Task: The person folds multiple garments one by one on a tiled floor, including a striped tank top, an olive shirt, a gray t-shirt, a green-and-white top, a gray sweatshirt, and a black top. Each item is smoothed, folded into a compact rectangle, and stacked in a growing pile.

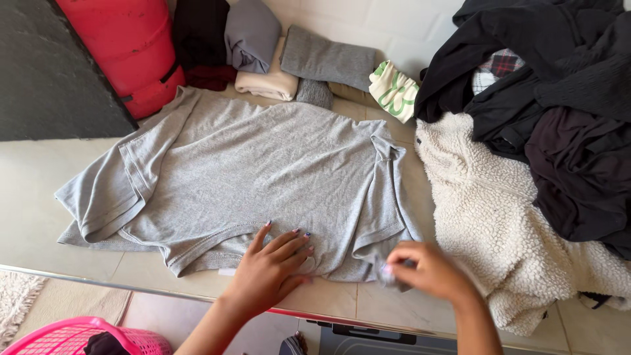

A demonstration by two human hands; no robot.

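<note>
With the left hand (273,266) flat on the grey T-shirt (250,177) and the right hand (427,269) pinching its hem, a hard tug could wrinkle the cloth against the fleece (486,210).

A cream fleece (499,217) lies beside a heap of dark clothes (559,98) on the tiled surface (26,190); folded garments (296,59) and a red cylinder (131,46) sit behind, a pink basket (72,336) below

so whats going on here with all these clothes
A person has a grey cotton t-shirt spread flat on a pale tiled counter. The left hand presses flat on its near edge, while the right hand pinches the shirt's corner. A cream fleece garment and dark clothes pile lie alongside.
</note>
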